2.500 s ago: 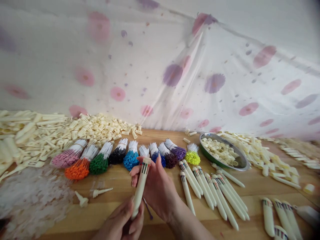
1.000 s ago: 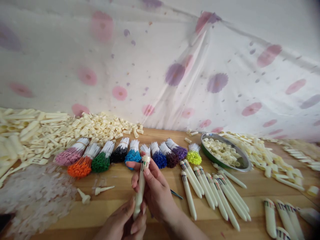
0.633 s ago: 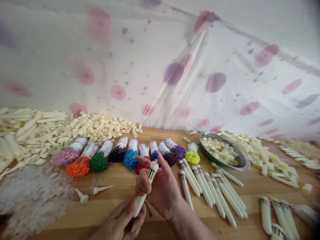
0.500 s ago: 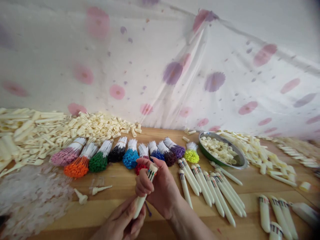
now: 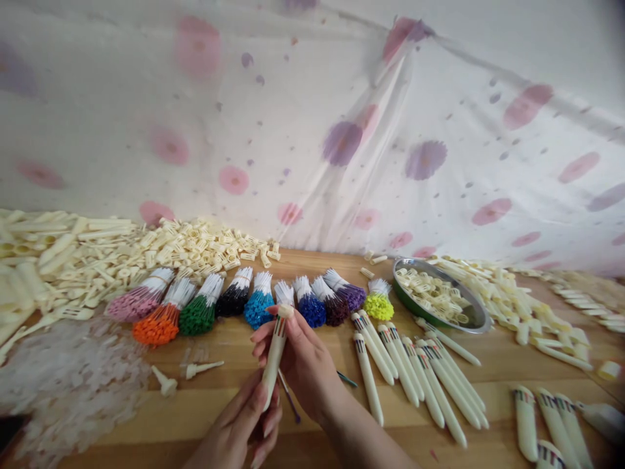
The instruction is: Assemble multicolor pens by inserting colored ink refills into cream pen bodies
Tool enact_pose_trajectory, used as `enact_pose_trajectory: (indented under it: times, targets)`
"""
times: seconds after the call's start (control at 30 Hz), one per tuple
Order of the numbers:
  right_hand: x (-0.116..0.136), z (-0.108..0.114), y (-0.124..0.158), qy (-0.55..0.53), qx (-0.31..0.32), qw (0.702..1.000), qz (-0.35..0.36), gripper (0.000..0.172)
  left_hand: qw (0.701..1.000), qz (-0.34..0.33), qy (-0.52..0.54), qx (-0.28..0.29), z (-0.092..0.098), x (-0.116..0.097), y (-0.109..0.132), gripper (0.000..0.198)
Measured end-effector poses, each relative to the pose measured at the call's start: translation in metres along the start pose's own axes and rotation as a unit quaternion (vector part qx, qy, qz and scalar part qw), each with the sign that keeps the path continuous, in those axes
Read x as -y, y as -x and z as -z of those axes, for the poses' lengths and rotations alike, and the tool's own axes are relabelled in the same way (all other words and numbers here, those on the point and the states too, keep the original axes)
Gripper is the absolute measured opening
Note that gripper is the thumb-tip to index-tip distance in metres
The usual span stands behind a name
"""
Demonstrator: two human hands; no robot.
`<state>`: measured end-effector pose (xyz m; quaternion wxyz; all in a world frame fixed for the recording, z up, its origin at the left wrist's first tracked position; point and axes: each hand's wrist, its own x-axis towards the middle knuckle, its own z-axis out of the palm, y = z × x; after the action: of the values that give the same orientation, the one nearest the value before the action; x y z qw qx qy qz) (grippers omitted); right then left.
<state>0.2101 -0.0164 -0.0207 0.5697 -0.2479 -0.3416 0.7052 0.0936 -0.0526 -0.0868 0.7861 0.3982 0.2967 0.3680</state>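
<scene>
A cream multicolour pen (image 5: 274, 358) stands tilted in front of me, its slotted top end up. My left hand (image 5: 241, 417) is closed round the lower barrel. With thumb and fingers, my right hand (image 5: 310, 368) grips the upper end, the thumb at the pale top cap (image 5: 285, 311). Dark and coloured sliders show in the slots below the cap. Under my hands lies a thin refill with a purple tip (image 5: 293, 405); a teal refill (image 5: 347, 378) lies by my right wrist. Behind, rubber-banded refill bundles stand in a row, among them blue (image 5: 258, 307) and orange (image 5: 156, 322).
Finished-looking pens (image 5: 427, 378) lie in a group on the right. A metal bowl (image 5: 481, 322) holds slotted cream parts. Cream plastic parts (image 5: 195, 244) are heaped at the back left, above a pile of clear small pieces (image 5: 73, 384). A flowered plastic sheet (image 5: 293, 130) hangs behind.
My right fingers have shifted from around the pen's top to a grip with the thumb at its cap. The pen is turned slightly. The teal refill now shows beside my right wrist.
</scene>
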Motion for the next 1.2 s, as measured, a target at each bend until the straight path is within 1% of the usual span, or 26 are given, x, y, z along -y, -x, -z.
enact_pose_trajectory:
  times: [0.07,0.13,0.27,0.4,0.5,0.6,0.73,0.77,0.83,0.9,0.93,1.03,1.1,1.2]
  targets:
    - [-0.003,0.002,0.000,0.022,-0.006,1.000,0.013,0.025,1.000,0.010,0.011,-0.001,-0.001,0.001,0.001,0.044]
    - [-0.008,0.003,0.001,0.042,-0.014,0.998,0.033,0.027,1.000,0.014,0.018,-0.006,-0.001,0.002,0.002,0.045]
    - [-0.016,0.003,0.002,0.068,-0.023,0.995,0.072,0.040,0.999,0.019,0.017,-0.028,-0.003,0.003,0.004,0.047]
    - [-0.017,0.003,0.004,0.057,-0.007,0.996,0.074,0.048,0.999,0.032,0.002,-0.037,-0.008,-0.004,0.006,0.049]
    - [-0.014,0.001,0.004,0.032,-0.002,0.998,0.058,0.049,0.999,0.033,-0.013,-0.033,-0.011,-0.010,0.007,0.049]
    - [-0.008,-0.001,0.003,-0.019,0.001,0.999,0.031,0.044,0.997,0.035,-0.054,-0.042,-0.010,-0.014,0.007,0.048]
    - [0.008,-0.001,0.001,-0.113,0.017,0.992,-0.049,0.044,0.992,0.039,-0.112,-0.042,-0.008,-0.016,0.007,0.052]
    - [0.012,-0.001,0.001,-0.124,0.025,0.989,-0.070,0.042,0.991,0.038,-0.121,-0.042,-0.008,-0.016,0.007,0.052]
    - [0.016,0.000,0.000,-0.130,0.041,0.986,-0.094,0.031,0.990,0.040,-0.131,-0.040,-0.008,-0.015,0.007,0.053]
    - [0.017,-0.001,0.000,-0.129,0.045,0.986,-0.095,0.024,0.990,0.038,-0.129,-0.042,-0.008,-0.015,0.007,0.052]
    - [0.017,-0.001,0.000,-0.128,0.041,0.987,-0.092,0.024,0.991,0.037,-0.124,-0.043,-0.009,-0.016,0.006,0.051]
    - [0.018,0.002,-0.001,-0.089,0.031,0.993,-0.077,0.035,0.995,0.044,-0.078,-0.034,-0.009,-0.019,0.005,0.051]
    - [0.021,0.007,-0.003,0.000,0.018,0.999,-0.039,0.040,0.997,0.064,-0.032,-0.023,-0.008,-0.022,0.006,0.050]
    - [0.028,0.018,-0.006,0.129,-0.011,0.991,0.014,0.035,0.996,0.085,0.020,-0.014,-0.005,-0.025,0.008,0.047]
